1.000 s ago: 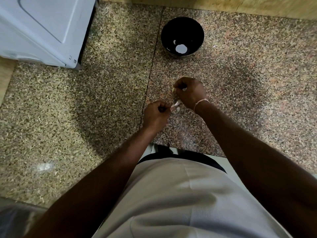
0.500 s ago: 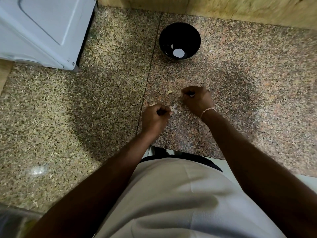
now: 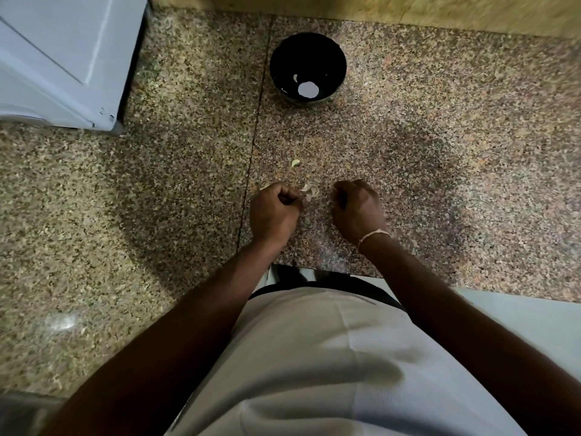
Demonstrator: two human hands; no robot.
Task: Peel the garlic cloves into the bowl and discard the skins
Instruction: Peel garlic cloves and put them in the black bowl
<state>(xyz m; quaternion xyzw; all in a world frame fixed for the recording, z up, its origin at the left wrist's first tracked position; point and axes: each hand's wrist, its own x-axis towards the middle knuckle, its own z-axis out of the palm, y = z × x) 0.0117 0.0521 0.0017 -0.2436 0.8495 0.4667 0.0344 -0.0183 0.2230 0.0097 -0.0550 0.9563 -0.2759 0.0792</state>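
Two granite slabs (image 3: 408,152) | bowl (image 3: 283,58) near wall | left hand (image 3: 273,212) pinching garlic skins (image 3: 309,191) | right hand (image 3: 358,209) curled, contents unclear

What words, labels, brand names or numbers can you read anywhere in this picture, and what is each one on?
None can be read.
White appliance: small marks near its lower corner, too small and blurred to read.
Black bowl: no lettering shows; the white patches inside look like glare.
Granite counter, wristband and garlic skins: no writing.
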